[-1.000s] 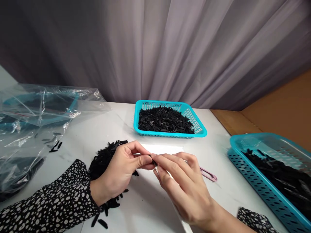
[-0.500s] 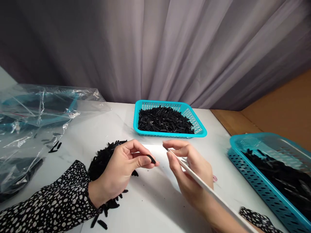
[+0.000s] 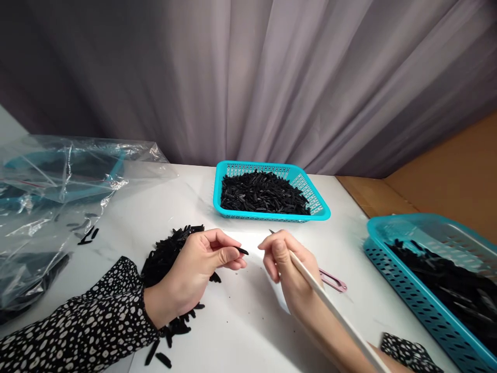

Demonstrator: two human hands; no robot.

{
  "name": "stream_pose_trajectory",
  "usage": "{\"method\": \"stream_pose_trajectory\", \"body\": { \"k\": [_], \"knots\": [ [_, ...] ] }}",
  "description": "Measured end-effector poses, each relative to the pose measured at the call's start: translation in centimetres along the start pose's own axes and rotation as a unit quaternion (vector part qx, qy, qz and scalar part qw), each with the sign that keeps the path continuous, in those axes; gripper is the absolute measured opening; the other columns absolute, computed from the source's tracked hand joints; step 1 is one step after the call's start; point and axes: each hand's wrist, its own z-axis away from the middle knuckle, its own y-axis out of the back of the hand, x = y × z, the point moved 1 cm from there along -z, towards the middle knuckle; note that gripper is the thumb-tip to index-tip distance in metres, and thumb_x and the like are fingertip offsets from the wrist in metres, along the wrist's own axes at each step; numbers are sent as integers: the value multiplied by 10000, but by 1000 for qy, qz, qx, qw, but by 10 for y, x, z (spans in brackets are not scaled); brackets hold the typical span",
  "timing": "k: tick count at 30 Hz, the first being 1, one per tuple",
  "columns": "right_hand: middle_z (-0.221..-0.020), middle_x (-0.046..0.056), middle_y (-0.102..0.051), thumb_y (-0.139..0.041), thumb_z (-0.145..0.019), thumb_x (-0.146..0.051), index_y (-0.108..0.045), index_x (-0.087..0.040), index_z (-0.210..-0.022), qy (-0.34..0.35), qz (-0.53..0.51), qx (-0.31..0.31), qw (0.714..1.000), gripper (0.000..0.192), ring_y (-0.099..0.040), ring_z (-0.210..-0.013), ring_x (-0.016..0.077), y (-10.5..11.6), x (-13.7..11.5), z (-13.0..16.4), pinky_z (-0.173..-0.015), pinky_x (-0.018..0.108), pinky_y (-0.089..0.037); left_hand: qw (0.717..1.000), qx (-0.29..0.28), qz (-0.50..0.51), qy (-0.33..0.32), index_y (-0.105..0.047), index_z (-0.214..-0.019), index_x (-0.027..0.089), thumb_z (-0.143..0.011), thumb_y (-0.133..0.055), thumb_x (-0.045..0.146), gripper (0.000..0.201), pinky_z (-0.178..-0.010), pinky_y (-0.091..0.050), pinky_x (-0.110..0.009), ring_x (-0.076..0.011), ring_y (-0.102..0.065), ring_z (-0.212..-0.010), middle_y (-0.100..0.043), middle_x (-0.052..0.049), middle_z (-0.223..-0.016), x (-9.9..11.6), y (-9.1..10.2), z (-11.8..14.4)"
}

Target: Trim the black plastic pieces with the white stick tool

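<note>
Right at the middle of the white table [image 3: 240, 331], a small black piece [image 3: 242, 251] is pinched between the thumb and forefinger of the left hand [image 3: 194, 274], its tip poking out toward the right hand [image 3: 289, 269]. That right hand is closed around a thin white stick [image 3: 330, 308], held like a pen, with the pointed tip just beside the black piece but not touching it. Under and behind the left hand lies a loose pile of black pieces [image 3: 166, 251], some spilling out past the spotted sleeve [image 3: 77, 331]. Just right of the right hand, a pink clip [image 3: 334, 281] lies flat on the table. Beyond the hands stands a teal basket [image 3: 272, 168] heaped with more black pieces, and a second teal basket [image 3: 411, 290], also holding some, sits further right at the table's edge. Far left of the pile lies a crumpled clear plastic bag [image 3: 58, 197], against a grey curtain [image 3: 272, 77].
</note>
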Motion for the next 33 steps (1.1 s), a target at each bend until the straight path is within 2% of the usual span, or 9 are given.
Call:
{"method": "stream_pose_trajectory", "body": {
  "k": [5, 11, 14, 15, 17, 19, 21, 27, 33],
  "knots": [
    [-680, 12, -627, -706, -831, -440, -718, -205, -977, -5, -80, -30, 996, 277, -519, -523, 124, -14, 7, 1, -473, 255, -454, 1000, -16, 7, 12, -667, -702, 134, -696, -842, 287, 232, -651, -472, -226, -116, -624, -652, -671, -11, -652, -1, -2, 2],
    [-623, 0, -623, -750, -790, -403, -752, -205, -824, -80, -145, -12, 986, 201, -480, -482, 101, -19, 8, 3, -464, 246, -430, 990, -58, -117, 43, -611, -652, 153, -708, -777, 297, 227, -536, -387, -225, -113, -527, -562, -605, 10, -594, 10, 4, -3],
    [-605, 0, -606, -776, -757, -409, -753, -194, -803, -102, -169, -7, 980, 221, -464, -478, 99, -17, 5, 2, -461, 247, -412, 932, -156, -325, 48, -618, -664, 176, -792, -616, 205, 131, -538, -372, -245, -133, -511, -551, -613, 9, -606, 25, 14, -7],
    [-601, 1, -601, -780, -749, -415, -753, -193, -797, -107, -172, -4, 979, 229, -461, -481, 101, -16, 4, 1, -463, 249, -409, 890, -184, -416, 4, -626, -657, 183, -823, -571, 184, 175, -580, -373, -252, -145, -532, -601, -625, 2, -629, 30, 18, -8],
    [-603, 1, -597, -786, -738, -427, -753, -196, -795, -114, -173, 1, 978, 240, -455, -489, 105, -14, 4, 0, -467, 251, -405, 809, -176, -554, -81, -615, -678, 194, -835, -553, 164, 172, -630, -357, -267, -168, -532, -678, -606, -1, -686, 39, 26, -7],
    [-601, 0, -589, -785, -736, -437, -751, -201, -801, -117, -170, 2, 978, 247, -460, -507, 113, -13, 4, -1, -475, 254, -406, 750, -187, -625, -106, -601, -767, 202, -796, -607, 148, 62, -648, -347, -264, -186, -529, -757, -570, 3, -782, 42, 31, -5],
    [-572, -5, -564, -777, -743, -454, -751, -203, -808, -115, -164, 2, 980, 261, -467, -522, 125, -12, 6, -2, -485, 262, -413, 717, -226, -653, -96, -577, -838, 206, -753, -642, 106, 146, -647, -340, -254, -188, -514, -803, -518, 8, -839, 41, 32, -2],
    [-525, -18, -528, -777, -741, -453, -743, -197, -787, -98, -169, 1, 981, 262, -470, -506, 124, -12, 7, -4, -476, 258, -412, 681, -295, -663, -93, -482, -745, 193, -708, -573, -73, 283, -672, -295, -261, -180, -447, -837, -455, 8, -819, 30, 29, 0],
    [-582, -14, -579, -778, -762, -413, -728, -193, -791, -99, -188, -13, 977, 227, -464, -501, 98, -11, 9, -3, -479, 230, -391, 680, -297, -663, -100, -441, -719, 190, -791, -583, 0, 247, -715, -314, -266, -185, -444, -858, -482, -2, -835, 29, 34, 2]
  ]
}}
